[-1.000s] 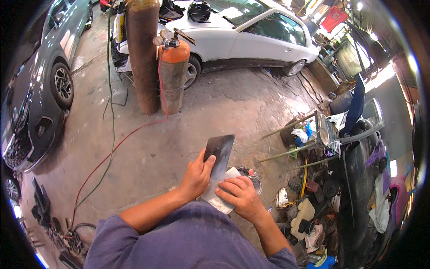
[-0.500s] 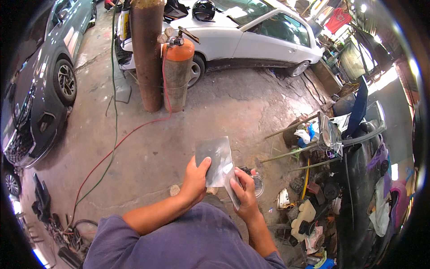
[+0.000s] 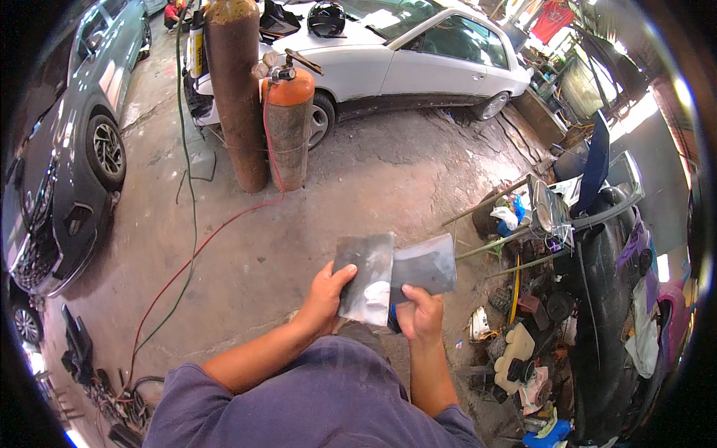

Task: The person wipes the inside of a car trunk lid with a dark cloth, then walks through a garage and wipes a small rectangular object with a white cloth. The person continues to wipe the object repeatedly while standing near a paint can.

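My left hand (image 3: pixel 326 299) is closed on the left edge of a thin, shiny grey metal sheet (image 3: pixel 364 276), thumb on its face. Beside it my right hand (image 3: pixel 420 310) grips a darker, smooth grey flat sheet (image 3: pixel 426 265) by its lower edge, thumb on top. The two sheets meet near the middle, the left one appearing to overlap the edge of the right one. Both are held out before my body, above the concrete floor. The fingers of both hands are mostly hidden behind the sheets.
Ahead stand a tall brown gas cylinder (image 3: pixel 237 104) and a shorter orange-topped one (image 3: pixel 289 134), with red and green hoses (image 3: pixel 224 224) crossing the floor. A white car (image 3: pixel 388 67) is behind them, a dark car (image 3: pixel 82 164) at left. Scrap parts (image 3: pixel 515 351) lie at right.
My right hand has turned and moved right, swinging the darker sheet from nearly edge-on to face up beside the left one. The left sheet has shifted slightly right and down in the view.
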`<state>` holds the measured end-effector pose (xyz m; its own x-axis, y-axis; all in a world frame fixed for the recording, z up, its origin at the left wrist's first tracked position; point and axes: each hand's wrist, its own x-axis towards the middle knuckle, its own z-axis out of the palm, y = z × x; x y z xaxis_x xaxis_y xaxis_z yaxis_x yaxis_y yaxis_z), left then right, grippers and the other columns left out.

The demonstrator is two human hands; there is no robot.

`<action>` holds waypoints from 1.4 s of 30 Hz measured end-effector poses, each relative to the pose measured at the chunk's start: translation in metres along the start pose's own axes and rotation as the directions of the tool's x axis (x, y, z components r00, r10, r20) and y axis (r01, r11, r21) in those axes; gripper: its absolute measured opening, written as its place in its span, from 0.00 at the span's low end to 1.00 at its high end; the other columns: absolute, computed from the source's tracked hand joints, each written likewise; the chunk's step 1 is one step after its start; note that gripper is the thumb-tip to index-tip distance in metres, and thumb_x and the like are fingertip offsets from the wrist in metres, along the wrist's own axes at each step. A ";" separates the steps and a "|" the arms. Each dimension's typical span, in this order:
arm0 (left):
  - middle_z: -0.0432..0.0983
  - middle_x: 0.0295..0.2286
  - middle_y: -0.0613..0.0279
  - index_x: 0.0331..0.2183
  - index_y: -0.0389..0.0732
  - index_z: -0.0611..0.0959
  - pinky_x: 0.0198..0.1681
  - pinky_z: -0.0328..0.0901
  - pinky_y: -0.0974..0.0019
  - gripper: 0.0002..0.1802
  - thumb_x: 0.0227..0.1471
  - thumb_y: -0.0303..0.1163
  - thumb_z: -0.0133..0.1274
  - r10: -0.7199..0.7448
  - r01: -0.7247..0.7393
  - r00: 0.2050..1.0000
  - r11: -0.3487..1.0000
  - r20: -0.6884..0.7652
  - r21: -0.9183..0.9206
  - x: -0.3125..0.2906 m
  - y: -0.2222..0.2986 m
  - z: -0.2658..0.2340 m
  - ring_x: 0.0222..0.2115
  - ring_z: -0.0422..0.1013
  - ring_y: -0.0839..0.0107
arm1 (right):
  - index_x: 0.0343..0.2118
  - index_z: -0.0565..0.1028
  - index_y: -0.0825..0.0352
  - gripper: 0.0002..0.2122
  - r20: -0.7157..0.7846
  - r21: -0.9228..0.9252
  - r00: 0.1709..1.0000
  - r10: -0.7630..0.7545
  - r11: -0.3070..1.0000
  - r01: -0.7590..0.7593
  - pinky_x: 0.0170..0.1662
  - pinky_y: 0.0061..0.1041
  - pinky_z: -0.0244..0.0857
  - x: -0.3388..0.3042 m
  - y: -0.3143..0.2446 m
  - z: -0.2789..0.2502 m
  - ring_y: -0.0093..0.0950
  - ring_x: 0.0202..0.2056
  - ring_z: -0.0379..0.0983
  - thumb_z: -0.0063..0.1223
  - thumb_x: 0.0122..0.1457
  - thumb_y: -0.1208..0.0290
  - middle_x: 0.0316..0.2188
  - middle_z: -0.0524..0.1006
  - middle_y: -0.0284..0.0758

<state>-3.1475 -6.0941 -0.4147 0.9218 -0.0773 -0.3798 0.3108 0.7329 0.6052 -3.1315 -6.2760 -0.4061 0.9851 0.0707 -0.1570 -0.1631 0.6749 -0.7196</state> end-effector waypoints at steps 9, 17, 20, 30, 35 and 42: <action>0.77 0.40 0.57 0.48 0.35 0.73 0.45 0.70 0.64 0.17 0.62 0.35 0.48 0.083 -0.083 0.996 0.997 -0.023 -0.006 0.007 0.030 -0.012 0.38 0.75 0.69 | 0.58 0.66 0.71 0.28 0.042 -0.283 0.981 -0.188 0.940 0.192 0.64 0.45 0.54 -0.044 -0.032 -0.019 0.40 0.59 0.66 0.48 0.49 0.87 0.54 0.72 0.43; 0.75 0.41 0.61 0.50 0.34 0.71 0.47 0.67 0.68 0.16 0.65 0.34 0.45 0.245 -0.244 0.970 0.966 0.008 0.080 -0.001 0.000 0.026 0.41 0.71 0.74 | 0.61 0.61 0.66 0.30 0.574 -0.732 0.760 -0.304 0.226 0.643 0.61 0.43 0.61 -0.049 -0.018 0.019 0.46 0.59 0.63 0.47 0.52 0.87 0.57 0.63 0.48; 0.74 0.41 0.61 0.50 0.33 0.71 0.46 0.67 0.68 0.16 0.65 0.33 0.45 0.303 -0.302 0.953 0.941 0.013 0.154 -0.002 -0.001 0.025 0.40 0.70 0.76 | 0.61 0.61 0.60 0.32 0.706 -0.648 0.645 -0.293 0.101 0.755 0.60 0.48 0.62 -0.043 -0.014 0.021 0.52 0.59 0.63 0.48 0.51 0.91 0.57 0.61 0.51; 0.76 0.42 0.62 0.52 0.33 0.71 0.46 0.67 0.70 0.18 0.65 0.33 0.47 0.304 -0.306 0.952 0.948 0.038 0.087 -0.012 0.018 0.023 0.41 0.71 0.76 | 0.55 0.70 0.60 0.29 0.546 -0.838 0.823 -0.155 -0.101 0.536 0.64 0.53 0.51 -0.024 -0.023 -0.048 0.44 0.59 0.64 0.58 0.45 0.85 0.56 0.68 0.43; 0.80 0.37 0.57 0.55 0.35 0.72 0.43 0.67 0.70 0.20 0.65 0.33 0.47 0.203 -0.290 0.956 0.770 0.213 0.569 -0.014 0.024 0.014 0.39 0.73 0.75 | 0.50 0.76 0.56 0.21 0.680 -0.672 0.728 -0.085 -0.470 0.573 0.64 0.52 0.52 0.003 -0.075 0.004 0.39 0.58 0.66 0.59 0.51 0.71 0.52 0.73 0.35; 0.76 0.24 0.44 0.52 0.36 0.73 0.29 0.66 0.59 0.17 0.64 0.32 0.46 0.367 -0.403 0.902 0.526 0.227 0.749 -0.011 0.034 0.019 0.24 0.75 0.57 | 0.46 0.79 0.54 0.18 0.796 -0.535 0.594 0.117 -0.324 0.781 0.62 0.48 0.57 -0.007 -0.047 0.019 0.35 0.55 0.69 0.60 0.48 0.71 0.50 0.75 0.32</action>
<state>-3.1429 -6.0818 -0.3765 0.9982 0.0453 0.0383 -0.0341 -0.0903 0.9953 -3.1294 -6.2939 -0.3586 0.6097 0.7056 0.3612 0.7923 -0.5560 -0.2513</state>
